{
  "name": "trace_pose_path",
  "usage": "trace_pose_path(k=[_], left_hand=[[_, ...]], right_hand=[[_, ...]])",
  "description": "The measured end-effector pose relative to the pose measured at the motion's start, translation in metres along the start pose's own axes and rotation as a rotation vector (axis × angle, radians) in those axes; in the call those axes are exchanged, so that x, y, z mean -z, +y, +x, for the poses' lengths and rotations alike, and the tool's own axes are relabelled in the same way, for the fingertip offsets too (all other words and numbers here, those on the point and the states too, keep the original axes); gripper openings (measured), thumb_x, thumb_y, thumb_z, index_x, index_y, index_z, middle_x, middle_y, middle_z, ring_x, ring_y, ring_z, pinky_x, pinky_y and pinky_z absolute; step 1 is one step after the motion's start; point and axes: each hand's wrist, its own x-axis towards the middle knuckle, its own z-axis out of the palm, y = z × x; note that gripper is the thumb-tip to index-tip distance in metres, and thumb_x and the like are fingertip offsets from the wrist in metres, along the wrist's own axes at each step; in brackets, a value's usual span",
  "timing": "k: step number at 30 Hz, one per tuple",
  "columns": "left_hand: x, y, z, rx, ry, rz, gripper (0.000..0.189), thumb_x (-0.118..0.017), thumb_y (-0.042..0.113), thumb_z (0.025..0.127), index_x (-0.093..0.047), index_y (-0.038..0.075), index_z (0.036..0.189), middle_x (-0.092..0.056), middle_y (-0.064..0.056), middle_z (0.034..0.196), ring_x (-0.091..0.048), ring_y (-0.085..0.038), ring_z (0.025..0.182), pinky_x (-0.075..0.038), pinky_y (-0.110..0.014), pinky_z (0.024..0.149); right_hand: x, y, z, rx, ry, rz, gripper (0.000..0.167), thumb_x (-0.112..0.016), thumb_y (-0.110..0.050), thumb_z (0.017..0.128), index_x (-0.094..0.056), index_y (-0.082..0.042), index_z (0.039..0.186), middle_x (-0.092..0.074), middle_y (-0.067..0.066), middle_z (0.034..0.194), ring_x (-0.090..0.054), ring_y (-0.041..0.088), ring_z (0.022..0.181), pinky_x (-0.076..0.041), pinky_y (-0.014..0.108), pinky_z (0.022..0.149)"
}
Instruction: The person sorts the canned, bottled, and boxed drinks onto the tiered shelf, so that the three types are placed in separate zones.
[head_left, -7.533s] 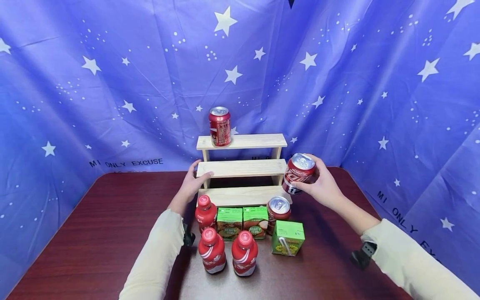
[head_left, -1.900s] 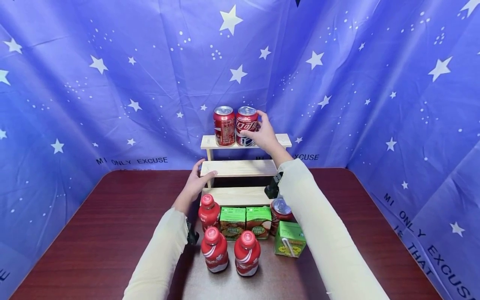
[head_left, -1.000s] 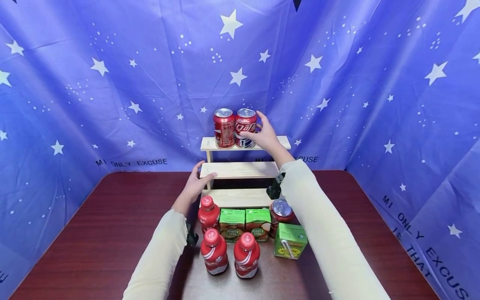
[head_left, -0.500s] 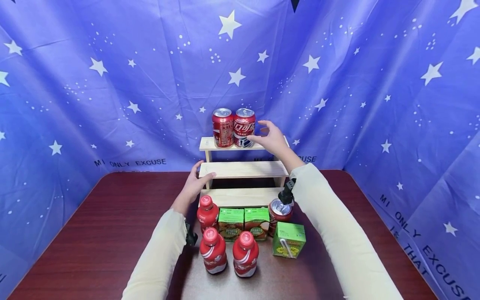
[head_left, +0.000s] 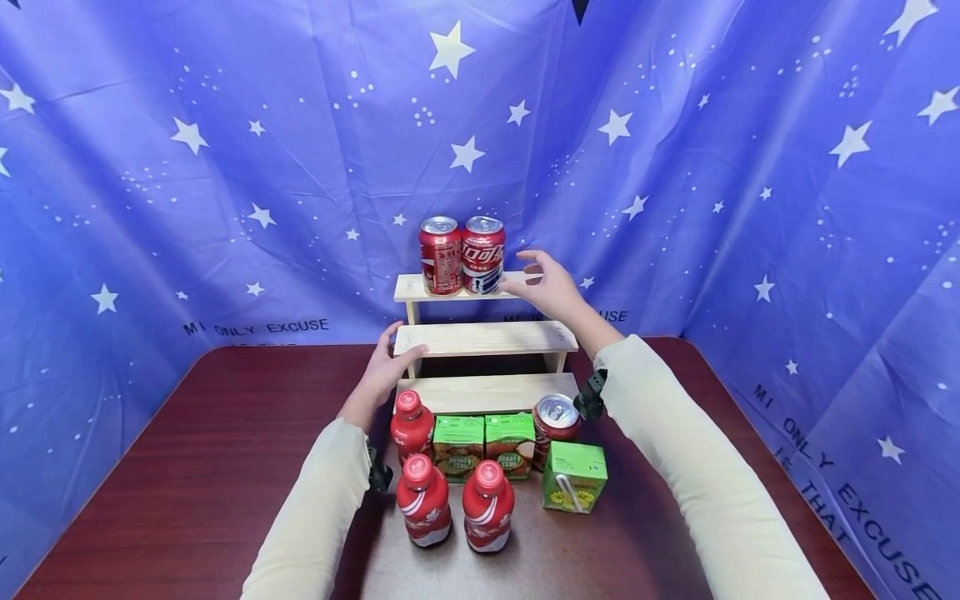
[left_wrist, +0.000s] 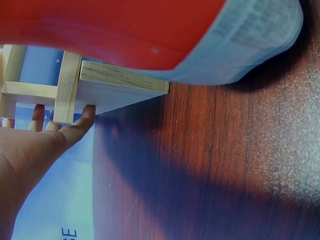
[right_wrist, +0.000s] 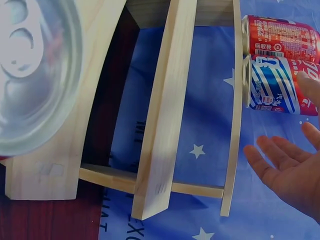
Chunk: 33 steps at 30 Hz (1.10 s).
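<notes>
Hands first: the left hand [head_left: 385, 367] is gripping the left end of the wooden rack [head_left: 487, 340] at its middle board, while the right hand [head_left: 553, 289] is hovering by the rack's top board, its fingers spread and loosely bent, holding nothing.

Nearest, on the desk [head_left: 225, 433] before the rack, two red bottles [head_left: 425, 512] are standing apart, with a tilted-straw carton [head_left: 574, 479] to their right. Closer to the rack, a third bottle [head_left: 412, 433], two green cartons [head_left: 459, 454] and a desk can [head_left: 557, 433] are forming a row along its lowest board. Farthest, on the rack's top board, the left can [head_left: 440, 258] and the right can [head_left: 483, 257] are standing upright, side by side.

A second ago the right hand was wrapping the right can; now its fingers are drawing away and the can is standing unaided. That placement is looking finished, leaving the right hand free, while the left is keeping its hold.
</notes>
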Motion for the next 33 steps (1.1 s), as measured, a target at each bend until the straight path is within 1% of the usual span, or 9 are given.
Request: trace_pose_path(k=[6, 8, 10, 13, 15, 21, 25, 28, 33], left_hand=[[0.002, 0.001, -0.002, 0.002, -0.008, 0.005, 0.076, -0.066, 0.015, 0.086, -0.021, 0.016, 0.148, -0.044, -0.016, 0.131, -0.047, -0.022, 0.112, -0.039, -0.034, 0.100], [0.002, 0.008, -0.008, 0.011, -0.020, -0.007, 0.076, -0.065, 0.013, 0.086, -0.020, 0.015, 0.148, -0.044, -0.017, 0.131, -0.046, -0.022, 0.112, -0.039, -0.034, 0.100], [0.002, 0.009, -0.009, 0.008, -0.024, -0.018, 0.077, -0.065, 0.013, 0.086, -0.020, 0.015, 0.148, -0.043, -0.018, 0.132, -0.046, -0.023, 0.113, -0.038, -0.035, 0.101], [0.002, 0.008, -0.008, 0.008, -0.021, -0.013, 0.077, -0.065, 0.013, 0.087, -0.020, 0.015, 0.148, -0.041, -0.018, 0.134, -0.045, -0.025, 0.115, -0.037, -0.037, 0.103], [0.002, 0.002, -0.003, 0.000, -0.013, -0.005, 0.077, -0.066, 0.015, 0.087, -0.020, 0.017, 0.148, -0.042, -0.017, 0.134, -0.045, -0.024, 0.115, -0.038, -0.037, 0.103], [0.001, 0.004, -0.003, 0.022, -0.029, -0.025, 0.077, -0.066, 0.013, 0.086, -0.019, 0.016, 0.148, -0.042, -0.017, 0.133, -0.045, -0.022, 0.114, -0.038, -0.034, 0.101], [0.001, 0.006, -0.003, 0.038, -0.047, -0.036, 0.078, -0.065, 0.011, 0.086, -0.018, 0.014, 0.149, -0.041, -0.018, 0.133, -0.045, -0.024, 0.114, -0.037, -0.036, 0.101], [0.001, 0.006, -0.002, 0.038, -0.050, -0.038, 0.078, -0.064, 0.010, 0.087, -0.018, 0.013, 0.149, -0.041, -0.019, 0.133, -0.044, -0.024, 0.114, -0.037, -0.037, 0.102], [0.002, 0.004, -0.001, 0.021, -0.030, -0.026, 0.077, -0.065, 0.013, 0.086, -0.020, 0.016, 0.148, -0.043, -0.016, 0.132, -0.046, -0.021, 0.111, -0.039, -0.033, 0.100]], right_hand=[[0.000, 0.004, -0.008, 0.014, -0.031, 0.001, 0.067, -0.071, -0.034, 0.082, -0.041, -0.014, 0.139, -0.046, 0.018, 0.138, -0.046, 0.031, 0.125, -0.043, 0.048, 0.098], [0.001, 0.006, -0.011, 0.021, -0.037, 0.009, 0.066, -0.071, -0.034, 0.082, -0.042, -0.015, 0.138, -0.046, 0.018, 0.138, -0.046, 0.032, 0.125, -0.043, 0.047, 0.098], [0.003, 0.007, -0.014, 0.032, -0.040, 0.017, 0.067, -0.072, -0.035, 0.081, -0.043, -0.015, 0.138, -0.046, 0.018, 0.138, -0.046, 0.032, 0.125, -0.043, 0.047, 0.098], [0.007, 0.009, -0.019, 0.047, -0.049, 0.016, 0.068, -0.072, -0.038, 0.080, -0.044, -0.014, 0.137, -0.046, 0.018, 0.137, -0.047, 0.032, 0.124, -0.044, 0.046, 0.099], [0.009, 0.011, -0.022, 0.051, -0.057, 0.008, 0.069, -0.072, -0.038, 0.080, -0.044, -0.013, 0.138, -0.046, 0.017, 0.137, -0.048, 0.031, 0.124, -0.043, 0.045, 0.099], [0.013, 0.017, -0.034, 0.049, -0.071, -0.001, 0.068, -0.072, -0.035, 0.082, -0.042, -0.012, 0.139, -0.047, 0.018, 0.136, -0.048, 0.033, 0.124, -0.042, 0.047, 0.100], [0.017, 0.022, -0.043, 0.056, -0.080, 0.011, 0.067, -0.072, -0.034, 0.081, -0.043, -0.011, 0.138, -0.051, 0.018, 0.133, -0.050, 0.032, 0.122, -0.041, 0.047, 0.101], [0.020, 0.026, -0.050, 0.061, -0.088, 0.023, 0.067, -0.072, -0.035, 0.081, -0.044, -0.011, 0.137, -0.053, 0.016, 0.131, -0.050, 0.031, 0.121, -0.042, 0.047, 0.099], [0.023, 0.034, -0.061, 0.057, -0.112, 0.024, 0.067, -0.071, -0.037, 0.081, -0.044, -0.013, 0.137, -0.054, 0.014, 0.128, -0.051, 0.032, 0.119, -0.044, 0.047, 0.097]])
